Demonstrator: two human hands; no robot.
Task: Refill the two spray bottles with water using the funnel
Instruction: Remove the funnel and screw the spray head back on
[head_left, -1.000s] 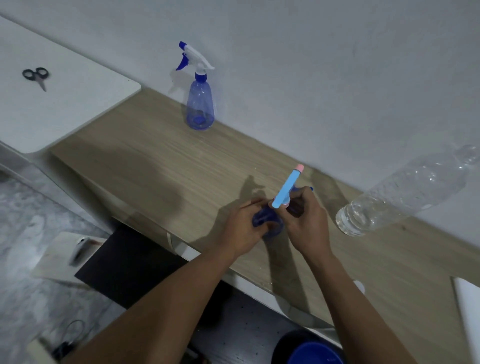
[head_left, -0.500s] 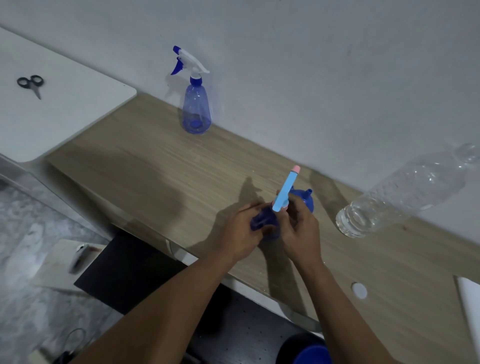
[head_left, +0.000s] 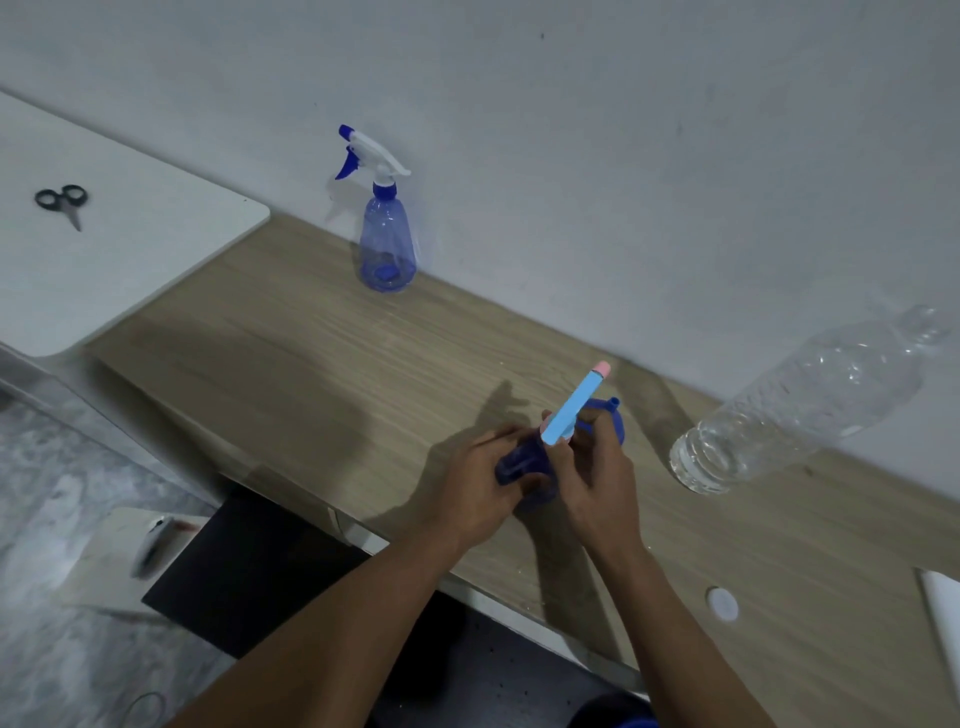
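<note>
One spray bottle (head_left: 387, 249), translucent blue with a white and blue trigger head, stands upright by the wall at the back of the wooden desk (head_left: 291, 364). Both hands meet at the desk's middle. My left hand (head_left: 480, 488) grips the body of a second, dark blue bottle (head_left: 519, 462). My right hand (head_left: 595, 478) holds that bottle's light-blue spray head (head_left: 571, 408), whose pink tip points up and to the right. A dark blue part with a small tube (head_left: 610, 410), possibly the funnel, shows behind my right hand. A clear water bottle (head_left: 800, 405) stands to the right, without a cap.
A white bottle cap (head_left: 722, 604) lies near the desk's front edge. Black scissors (head_left: 62, 200) rest on a white surface (head_left: 145, 260) at the left. A white object (head_left: 945, 618) sits at the right edge. A blue bucket rim (head_left: 623, 719) shows below the desk.
My hands have stayed together on the dark blue bottle. The light-blue head has shifted only slightly, and the view has drifted a little.
</note>
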